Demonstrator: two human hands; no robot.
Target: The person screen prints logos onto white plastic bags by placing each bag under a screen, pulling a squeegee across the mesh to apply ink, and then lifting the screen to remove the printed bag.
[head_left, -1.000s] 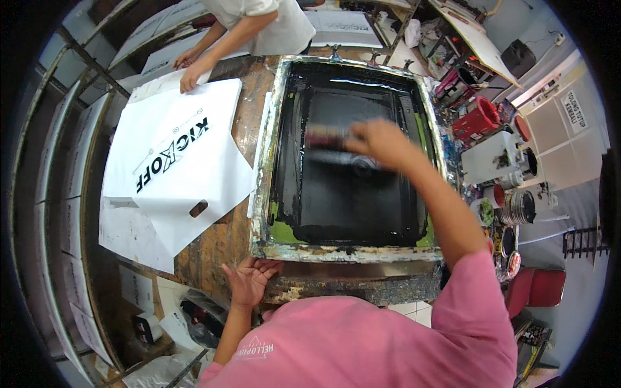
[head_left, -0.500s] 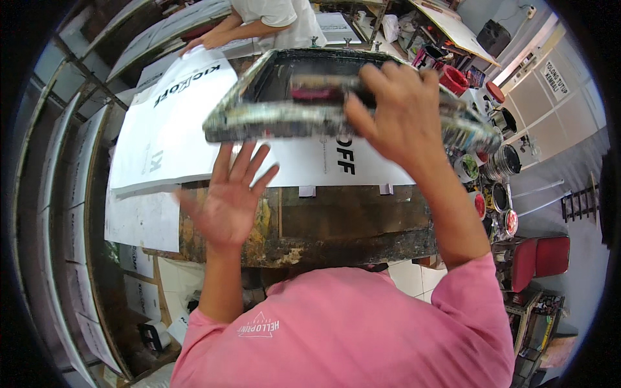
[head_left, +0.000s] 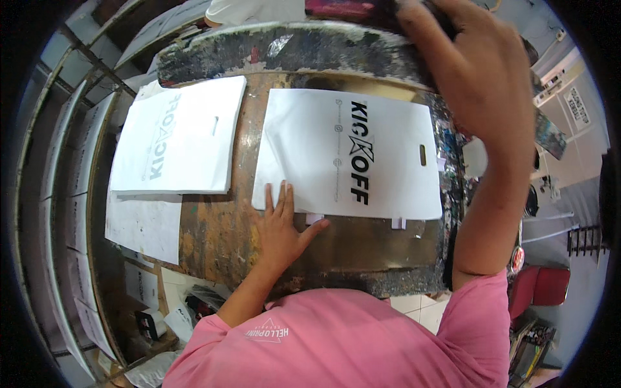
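A white flat bag (head_left: 301, 142) with black lettering and a cut-out handle hole lies on the stained worktable (head_left: 213, 226). My left hand (head_left: 278, 226) is open, its fingertips resting on the bag's near left edge, the thumb spread to the right. My right hand (head_left: 485, 77) is raised high at the upper right, closed around the dark, pink-smeared squeegee (head_left: 352, 9); its fingertips are partly cut off by the picture's top. The ink-crusted screen frame (head_left: 310, 52) is lifted behind the bag, showing its near side.
A stack of white printed bags (head_left: 187, 139) is on the table's left, over a white sheet (head_left: 145, 216). Small pale tabs (head_left: 399, 224) sit along the bag's near edge. Drying racks (head_left: 81, 213) line the left; a red chair (head_left: 550, 286) stands at right. Another person's white shirt (head_left: 242, 10) shows behind.
The screen frame has swung up and away, uncovering the bag. My right hand has risen with the squeegee. My left hand has come down onto the bag's edge. The far person's bag joined the stack.
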